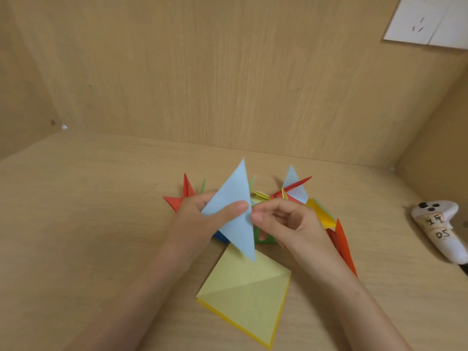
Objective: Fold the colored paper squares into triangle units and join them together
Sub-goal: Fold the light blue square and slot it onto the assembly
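Two bare hands are meeting over a pale wooden counter, seen from above by the person working.

The left hand is holding up a light blue folded triangle unit. Its grip is pinching the paper, with the thumb lying flat across the front and the fingers hidden behind. The unit is standing tall and narrow, one sharp tip pointing up and away and the other pointing down toward the person.

The right hand is sitting just beside it with its fingers curling inward. Its thumb tip is touching the right edge of the blue unit. I cannot tell whether this grip is actually pinching the paper or only resting against it.

Below the hands, a yellow paper square is lying flat on the counter, turned like a diamond and showing a diagonal crease. The lower tip of the blue unit is hanging just over its far corner.

Behind the hands, a cluster of joined units is sitting on the counter, partly hidden. Red, yellow, pale green and light blue points are sticking out of it in several directions. A red point is showing to the left of the left hand, and an orange-red unit is lying beside the right wrist. A green piece is peeking out between the hands.

Far to the right, a white object with handwritten marks is lying on the counter. A white sheet is hanging on the wooden wall at the upper right.
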Motion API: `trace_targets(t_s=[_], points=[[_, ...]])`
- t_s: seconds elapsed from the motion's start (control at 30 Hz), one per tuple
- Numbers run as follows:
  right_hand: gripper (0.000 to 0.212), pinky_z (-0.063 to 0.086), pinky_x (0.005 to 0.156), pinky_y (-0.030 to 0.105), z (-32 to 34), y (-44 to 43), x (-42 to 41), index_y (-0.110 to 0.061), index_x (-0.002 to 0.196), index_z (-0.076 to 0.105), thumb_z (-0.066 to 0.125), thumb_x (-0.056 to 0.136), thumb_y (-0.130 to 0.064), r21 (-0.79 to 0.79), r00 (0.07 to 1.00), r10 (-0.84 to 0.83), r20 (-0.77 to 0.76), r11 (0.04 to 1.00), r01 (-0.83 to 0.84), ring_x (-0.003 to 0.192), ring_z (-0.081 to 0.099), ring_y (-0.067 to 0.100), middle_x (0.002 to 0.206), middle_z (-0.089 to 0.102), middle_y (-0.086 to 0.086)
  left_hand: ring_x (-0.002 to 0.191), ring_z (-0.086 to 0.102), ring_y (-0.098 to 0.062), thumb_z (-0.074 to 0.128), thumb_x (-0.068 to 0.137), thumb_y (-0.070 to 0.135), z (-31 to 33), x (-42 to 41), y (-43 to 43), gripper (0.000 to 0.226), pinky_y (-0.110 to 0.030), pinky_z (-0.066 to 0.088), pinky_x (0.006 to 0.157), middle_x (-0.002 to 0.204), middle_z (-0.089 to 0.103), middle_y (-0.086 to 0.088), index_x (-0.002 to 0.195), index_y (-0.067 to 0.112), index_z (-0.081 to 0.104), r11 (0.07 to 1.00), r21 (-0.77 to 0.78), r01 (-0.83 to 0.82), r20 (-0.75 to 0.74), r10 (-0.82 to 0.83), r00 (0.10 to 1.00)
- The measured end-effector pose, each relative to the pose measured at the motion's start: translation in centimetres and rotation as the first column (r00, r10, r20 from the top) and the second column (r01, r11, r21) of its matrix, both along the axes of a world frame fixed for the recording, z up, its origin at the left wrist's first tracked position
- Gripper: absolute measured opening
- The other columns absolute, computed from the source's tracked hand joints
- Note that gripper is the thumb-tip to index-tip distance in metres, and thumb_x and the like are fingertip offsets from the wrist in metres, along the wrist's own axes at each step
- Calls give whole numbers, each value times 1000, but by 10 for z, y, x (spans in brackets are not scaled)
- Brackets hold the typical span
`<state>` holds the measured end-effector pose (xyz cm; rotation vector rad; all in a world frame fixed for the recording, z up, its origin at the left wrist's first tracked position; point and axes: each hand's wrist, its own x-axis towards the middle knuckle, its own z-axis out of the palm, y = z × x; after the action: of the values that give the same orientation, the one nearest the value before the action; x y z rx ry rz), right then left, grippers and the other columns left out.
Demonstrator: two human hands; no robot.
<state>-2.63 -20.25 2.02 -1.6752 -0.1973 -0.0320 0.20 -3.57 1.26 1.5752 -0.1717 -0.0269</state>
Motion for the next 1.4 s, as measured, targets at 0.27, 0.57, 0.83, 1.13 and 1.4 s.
trace_targets(t_s=[0.27, 0.57, 0.83, 1.13, 1.4], points=[[9, 36, 51, 7, -1, -2, 0, -2, 77, 68, 72, 78, -9, 1, 998, 13, -66, 1000, -13, 54, 52, 4, 68, 60, 11, 69, 64, -1, 73, 64, 28, -1, 1, -4, 28, -13, 47, 60, 74, 69, 14, 90, 19, 66, 988, 31, 154, 82, -156, 984], [14, 36, 56, 9, 3, -1, 0, -15, 64, 69, 73, 76, -9, 47, 998, -54, -44, 997, 56, 59, 50, 3, 61, 60, -6, 73, 69, -4, 84, 53, 17, -5, 1, -4, 61, -15, 51, 60, 80, 72, 15, 106, 34, 59, 994, 27, 105, 75, -107, 991], [13, 36, 55, 7, 0, 0, 2, -9, 64, 67, 71, 77, -8, 113, 991, -128, -35, 985, 132, 54, 48, -1, 66, 62, -4, 83, 69, -6, 86, 59, 2, -12, 4, -5, 63, -17, 52, 66, 95, 71, 12, 107, 33, 59, 985, -4, 174, 57, -174, 983], [13, 32, 45, 12, 3, -5, 1, -5, 71, 67, 70, 79, -15, 179, 950, -305, -64, 933, 311, 51, 39, 9, 68, 55, 5, 81, 70, -13, 81, 63, -8, -15, 3, -8, 68, -25, 57, 73, 84, 74, 5, 114, 29, 55, 951, -25, 308, -13, -308, 951], [17, 33, 44, 14, 3, -9, 4, -2, 73, 64, 63, 86, -14, 210, 912, -410, 19, 893, 397, 50, 40, 10, 56, 51, -1, 81, 70, -15, 82, 56, 8, -18, 3, -5, 68, -30, 57, 74, 85, 73, 3, 112, 34, 55, 937, 7, 349, -31, -349, 937]])
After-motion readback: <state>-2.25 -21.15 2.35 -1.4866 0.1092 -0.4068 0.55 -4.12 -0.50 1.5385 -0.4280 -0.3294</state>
